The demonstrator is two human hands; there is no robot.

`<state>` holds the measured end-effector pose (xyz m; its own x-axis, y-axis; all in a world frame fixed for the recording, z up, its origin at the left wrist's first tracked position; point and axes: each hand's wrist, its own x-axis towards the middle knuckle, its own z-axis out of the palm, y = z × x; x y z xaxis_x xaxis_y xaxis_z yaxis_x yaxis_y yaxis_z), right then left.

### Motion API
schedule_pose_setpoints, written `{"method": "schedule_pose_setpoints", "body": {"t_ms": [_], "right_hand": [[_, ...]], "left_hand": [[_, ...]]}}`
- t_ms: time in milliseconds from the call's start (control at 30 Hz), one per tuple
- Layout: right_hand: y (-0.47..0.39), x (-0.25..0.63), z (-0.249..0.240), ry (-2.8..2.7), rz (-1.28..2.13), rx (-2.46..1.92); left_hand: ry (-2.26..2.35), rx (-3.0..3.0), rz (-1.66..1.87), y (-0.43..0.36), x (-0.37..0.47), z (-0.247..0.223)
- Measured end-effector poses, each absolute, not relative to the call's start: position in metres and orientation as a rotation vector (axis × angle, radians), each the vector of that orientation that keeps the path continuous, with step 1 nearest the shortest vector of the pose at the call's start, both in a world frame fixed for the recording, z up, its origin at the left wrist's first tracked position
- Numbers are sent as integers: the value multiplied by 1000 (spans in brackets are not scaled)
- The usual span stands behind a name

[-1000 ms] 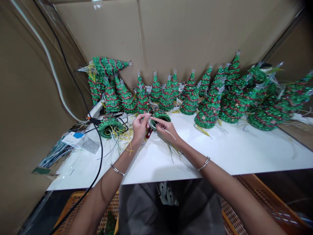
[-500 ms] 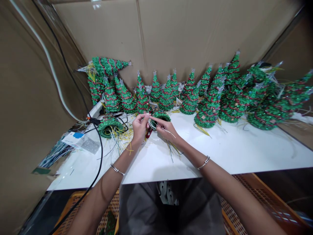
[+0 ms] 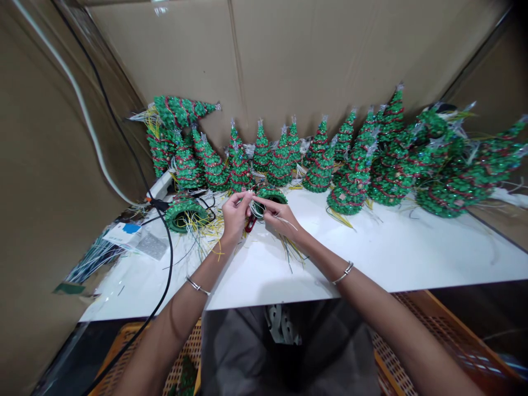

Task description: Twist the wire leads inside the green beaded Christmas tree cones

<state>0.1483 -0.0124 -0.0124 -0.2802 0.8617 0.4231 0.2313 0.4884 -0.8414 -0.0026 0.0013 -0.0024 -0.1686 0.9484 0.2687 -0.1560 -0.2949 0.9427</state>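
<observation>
Thin white wires [image 3: 258, 209] run from a small tree lying on its side [image 3: 270, 194], its hollow base towards me. My left hand [image 3: 236, 212] pinches the wire ends between thumb and forefinger. Against those ends rests the forefinger of my right hand [image 3: 280, 217], whose other fingers are curled round the white wires. A red-handled tool [image 3: 250, 223] lies on the table just under my hands, partly covered. Yellow and dark green wires [image 3: 292, 250] spill out below my right hand. Another tree on its side [image 3: 185, 213] lies to the left, wires trailing from its base.
Several green tinsel trees with red garlands [image 3: 319, 170] stand along the back of the white table [image 3: 371, 253]. A black cable [image 3: 171, 253] hangs across the left side. Near it lie a clear plastic bag [image 3: 150, 245] and wire bundles [image 3: 94, 254]. Orange crates [image 3: 437, 324] sit below.
Both hands stay at nearly the same spot with fingers together on the white wires. The whole view has shifted very slightly.
</observation>
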Motion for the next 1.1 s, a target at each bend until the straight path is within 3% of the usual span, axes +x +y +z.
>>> {"method": "schedule_pose_setpoints", "body": {"t_ms": [367, 667, 1100], "right_hand": [[-13, 149, -11, -1750, 882, -948], [-13, 148, -4, -1303, 1237, -720], [-14, 151, -8, -1568, 1000, -920]], "left_hand": [[1047, 1310, 1504, -2, -7, 5], [964, 1122, 1600, 6, -15, 2], [956, 1504, 1495, -17, -1, 16]]}}
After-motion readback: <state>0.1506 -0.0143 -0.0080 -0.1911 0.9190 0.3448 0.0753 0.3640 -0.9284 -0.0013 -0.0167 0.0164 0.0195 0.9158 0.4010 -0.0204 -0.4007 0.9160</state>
